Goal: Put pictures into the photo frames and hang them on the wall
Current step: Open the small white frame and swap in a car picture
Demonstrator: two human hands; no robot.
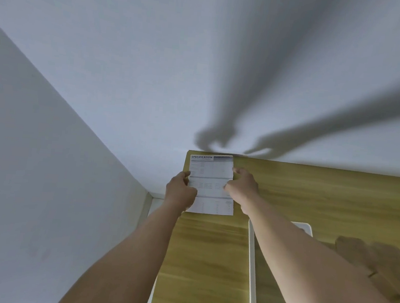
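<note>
A white printed sheet headed "SPECIFICATION" lies at the far left corner of the wooden table, against the wall. My left hand grips its left edge with fingers curled over the paper. My right hand pinches its right edge between thumb and fingers. An empty white photo frame lies flat on the table near me, partly hidden under my right forearm.
White walls meet in a corner left of the table, close behind the sheet. Shadows of my arms fall on the wall. A brown cardboard piece lies at the right edge. A gap separates the table's left side from the wall.
</note>
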